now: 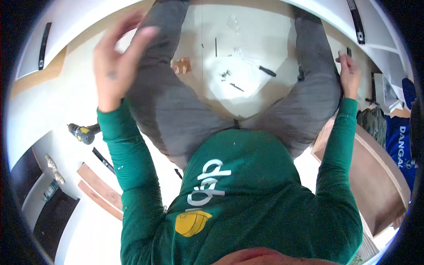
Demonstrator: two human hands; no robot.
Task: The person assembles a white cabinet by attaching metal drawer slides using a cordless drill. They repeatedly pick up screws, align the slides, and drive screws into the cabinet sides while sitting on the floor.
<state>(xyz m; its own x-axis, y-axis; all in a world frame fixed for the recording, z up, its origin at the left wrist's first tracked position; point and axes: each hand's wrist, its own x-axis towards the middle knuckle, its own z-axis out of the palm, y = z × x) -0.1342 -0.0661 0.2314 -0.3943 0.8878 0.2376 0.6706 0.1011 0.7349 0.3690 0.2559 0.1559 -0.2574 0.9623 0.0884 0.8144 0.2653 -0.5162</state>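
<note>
Head view: seated person, legs apart.
Left hand (115, 59): raised, fingers spread, empty.
Right hand (349, 73): grips white panel edge (353, 44).
Black-handled screwdriver (267, 70): between hands, nearer right, lying diagonally.

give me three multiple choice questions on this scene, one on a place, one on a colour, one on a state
1. Where does the screwdriver lie?
A. on the white floor between the legs
B. on the brown board at the right
C. in the left hand

2. What colour are the sleeves?
A. grey
B. green
C. blue

3. How is the left hand?
A. closed on the drill
B. flat on the floor
C. raised, fingers spread, holding nothing

Answers:
1. A, it lies by the loose screws between the grey trouser legs.
2. B, both forearms are in green.
3. C, its palm is bare and the drill lies apart on the floor.
</note>
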